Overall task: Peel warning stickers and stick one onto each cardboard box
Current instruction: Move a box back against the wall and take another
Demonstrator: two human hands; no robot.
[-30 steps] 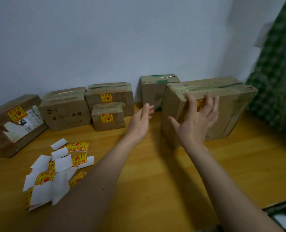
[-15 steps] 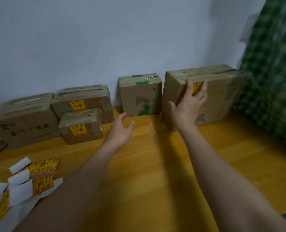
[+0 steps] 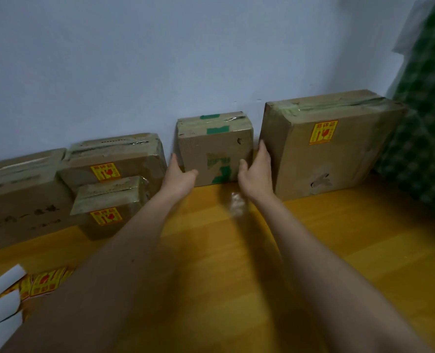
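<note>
A small cardboard box with green tape [image 3: 211, 143] stands against the wall and carries no warning sticker. My left hand [image 3: 179, 175] lies against its left side, thumb on the front face. My right hand [image 3: 255, 174] clasps its right side, fingers in the gap beside the large box [image 3: 351, 161]. That large box bears a yellow-red sticker [image 3: 323, 132]. At the left, two boxes [image 3: 114, 156] [image 3: 109, 197] show stickers; a box with dark writing [image 3: 20, 200] shows none. Loose stickers [image 3: 45, 281] lie at the lower left.
White backing strips [image 3: 2, 301] lie beside the loose stickers. A green checked cloth [image 3: 427, 123] hangs at the right, close to the large box. The wooden surface [image 3: 338, 250] runs under my arms to the pale wall [image 3: 185, 59].
My right hand left the large box's sticker and went to the right side of the green-taped box. My left hand reached forward to its left side. The view shifted right.
</note>
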